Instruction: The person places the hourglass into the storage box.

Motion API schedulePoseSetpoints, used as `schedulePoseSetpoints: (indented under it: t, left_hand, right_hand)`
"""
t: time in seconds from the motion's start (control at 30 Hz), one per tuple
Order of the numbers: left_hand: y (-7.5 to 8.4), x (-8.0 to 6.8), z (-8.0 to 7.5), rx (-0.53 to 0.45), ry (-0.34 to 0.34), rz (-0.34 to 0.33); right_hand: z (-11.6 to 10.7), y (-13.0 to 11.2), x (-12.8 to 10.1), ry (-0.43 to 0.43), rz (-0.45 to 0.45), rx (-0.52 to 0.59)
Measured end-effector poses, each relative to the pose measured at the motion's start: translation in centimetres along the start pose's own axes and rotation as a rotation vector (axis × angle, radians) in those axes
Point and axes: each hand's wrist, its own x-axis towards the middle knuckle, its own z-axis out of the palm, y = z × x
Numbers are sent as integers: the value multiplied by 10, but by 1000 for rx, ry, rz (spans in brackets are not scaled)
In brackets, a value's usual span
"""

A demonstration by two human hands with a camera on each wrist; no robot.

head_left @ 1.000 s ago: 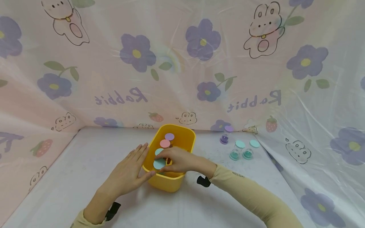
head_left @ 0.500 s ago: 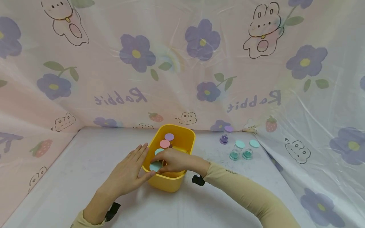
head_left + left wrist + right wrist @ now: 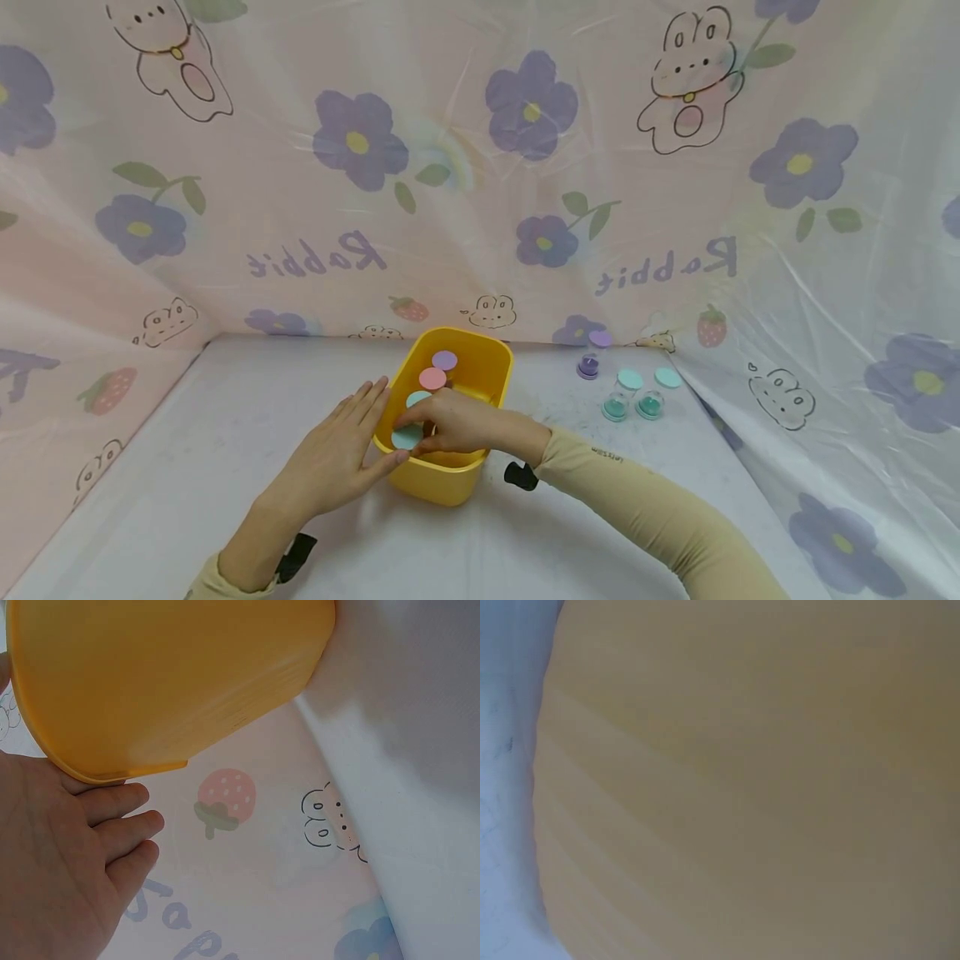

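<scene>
The right hand (image 3: 455, 422) pinches a mint timer (image 3: 406, 438), just shifted into line with the pink timer (image 3: 432, 379) inside the yellow box (image 3: 435, 485); the left hand (image 3: 332, 460), fingers straight, touches the box.

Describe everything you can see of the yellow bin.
The yellow bin is deep and open-topped, with rounded corners and a slim rim; it looks like plastic. It stands upright on the pale table. Inside, along its left side, are a purple disc, a pink disc and two pale blue discs. The left hand touches the rim's left side; the right hand reaches inside, though whether it touches the bin is unclear.
</scene>
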Motion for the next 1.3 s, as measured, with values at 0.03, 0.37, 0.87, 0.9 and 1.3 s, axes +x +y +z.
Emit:
schedulePoseSetpoints:
  t: [0.03,0.37,0.87,0.9,1.3]
  left_hand:
    - [0,0,0,-1,-1,0]
    - [1,-1,0,-4,-4,-5]
    - [0,-1,1,5,19,5]
    - [0,-1,1,4,15,1]
    - [-1,0,1,4,3,-9]
  right_hand:
    - [0,0,0,-1,0,2]
    - [-1,0,-3,22,-18,-10]
    - [-14,-1,-39,372,-102,91]
    - [-13,0,-43,405,-109,98]
    - [1,14,-74,750,-96,160]
